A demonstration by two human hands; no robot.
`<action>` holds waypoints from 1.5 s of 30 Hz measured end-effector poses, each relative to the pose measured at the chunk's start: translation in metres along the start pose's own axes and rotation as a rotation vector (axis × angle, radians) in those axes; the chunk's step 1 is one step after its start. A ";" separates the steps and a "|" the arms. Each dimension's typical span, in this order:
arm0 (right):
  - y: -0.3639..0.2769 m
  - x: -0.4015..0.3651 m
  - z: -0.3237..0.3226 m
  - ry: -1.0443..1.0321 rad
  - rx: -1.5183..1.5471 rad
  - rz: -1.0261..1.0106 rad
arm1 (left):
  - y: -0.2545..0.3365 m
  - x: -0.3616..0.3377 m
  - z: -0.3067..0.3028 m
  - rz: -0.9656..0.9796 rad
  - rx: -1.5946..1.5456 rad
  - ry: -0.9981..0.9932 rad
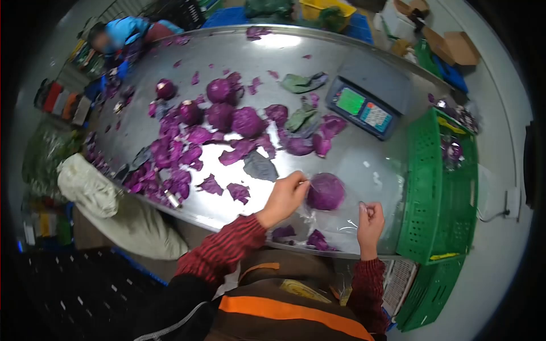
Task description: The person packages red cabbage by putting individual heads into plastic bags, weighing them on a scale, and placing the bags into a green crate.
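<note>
A round red cabbage (326,192) sits on a sheet of clear plastic film (348,224) near the front edge of the metal table. My left hand (286,196) is just left of the cabbage, its thumb and fingers pinched on the film. On the other side, my right hand (371,223) is closed in a pinch at the film's right part, apart from the cabbage. Loose purple leaves (319,240) lie by the front edge, and a dark grey-green leaf (260,166) lies behind my left hand.
Several more red cabbages (248,121) and many stripped leaves cover the table's left and middle. A digital scale (364,108) stands at the back right. Beside the table's right edge is a green crate (424,187) with wrapped cabbage. Another person (128,33) is at the far left.
</note>
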State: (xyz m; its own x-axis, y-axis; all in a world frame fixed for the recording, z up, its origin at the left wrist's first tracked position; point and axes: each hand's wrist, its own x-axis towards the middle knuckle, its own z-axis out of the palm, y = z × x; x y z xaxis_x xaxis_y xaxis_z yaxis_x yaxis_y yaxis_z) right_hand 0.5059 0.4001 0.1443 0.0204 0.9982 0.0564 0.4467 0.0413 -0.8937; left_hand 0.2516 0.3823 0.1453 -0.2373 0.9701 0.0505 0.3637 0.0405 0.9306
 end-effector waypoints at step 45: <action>0.073 -0.268 -0.187 -0.592 -1.545 0.392 | 0.013 0.002 -0.093 -0.613 -0.434 -0.640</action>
State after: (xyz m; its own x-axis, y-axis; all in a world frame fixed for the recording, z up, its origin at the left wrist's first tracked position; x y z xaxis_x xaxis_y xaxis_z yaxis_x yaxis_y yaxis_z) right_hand 0.7002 0.1274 0.1474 0.1810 0.8304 -0.5270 0.8929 0.0858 0.4419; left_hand 0.1725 0.3624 0.1913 0.3041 0.7623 -0.5713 -0.0519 0.6121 0.7891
